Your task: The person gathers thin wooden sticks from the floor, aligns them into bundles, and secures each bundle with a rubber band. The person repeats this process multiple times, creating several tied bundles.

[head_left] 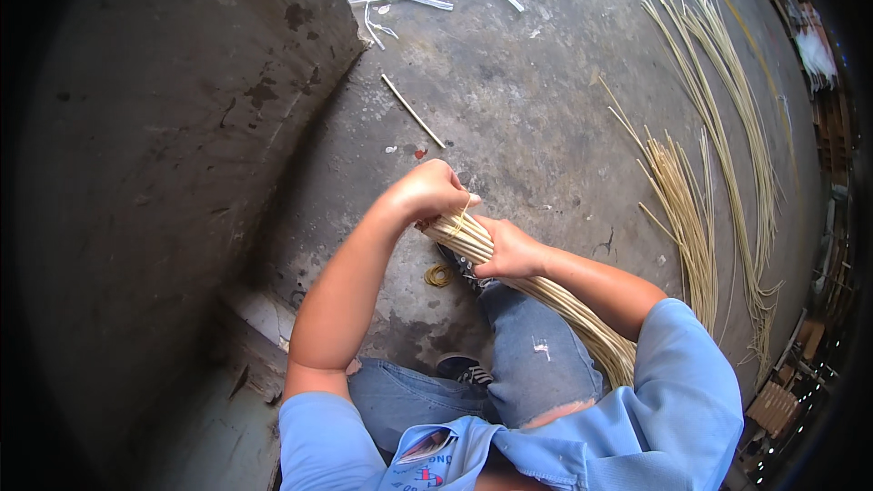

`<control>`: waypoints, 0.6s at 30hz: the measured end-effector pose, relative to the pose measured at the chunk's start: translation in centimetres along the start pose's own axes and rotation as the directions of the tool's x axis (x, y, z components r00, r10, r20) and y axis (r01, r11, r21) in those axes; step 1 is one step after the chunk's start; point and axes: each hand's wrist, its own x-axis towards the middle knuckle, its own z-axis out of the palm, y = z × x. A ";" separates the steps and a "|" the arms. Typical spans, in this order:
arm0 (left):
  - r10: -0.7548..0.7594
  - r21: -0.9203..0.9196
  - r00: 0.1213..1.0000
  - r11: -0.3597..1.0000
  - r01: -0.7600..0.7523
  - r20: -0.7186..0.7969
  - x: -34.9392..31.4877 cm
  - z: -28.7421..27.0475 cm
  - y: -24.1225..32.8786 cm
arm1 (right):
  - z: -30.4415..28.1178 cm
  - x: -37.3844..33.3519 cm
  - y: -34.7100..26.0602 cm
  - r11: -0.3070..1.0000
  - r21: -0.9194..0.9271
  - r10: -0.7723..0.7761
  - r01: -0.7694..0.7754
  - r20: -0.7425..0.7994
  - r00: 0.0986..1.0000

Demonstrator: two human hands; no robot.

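Bundle of pale reed sticks [536, 286]: lies across my lap, tip out over the concrete floor [536, 100]. My left hand [435, 189] clenched over its end, pinching a thin tie strand; my right hand [511, 253] grasping just behind, keeping the sticks gathered. Small coiled tie [438, 275] below. Loose reeds [718, 155] on the floor to my right.
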 end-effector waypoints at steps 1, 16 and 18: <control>-0.034 -0.033 0.995 0.999 0.037 0.091 0.6 -1.0 -0.9 | 0.0 0.1 -0.2 1.000 0.013 0.001 -0.001 0.007 1.000; 0.347 -0.081 0.889 0.919 -0.386 -0.298 -5.4 5.1 -7.7 | -4.2 -0.6 0.8 1.000 0.029 -0.009 0.010 -0.065 0.998; 0.481 0.029 0.771 0.855 -0.518 -0.417 -6.2 5.9 -7.3 | -4.7 -0.7 0.4 0.999 0.038 -0.009 0.012 -0.062 0.998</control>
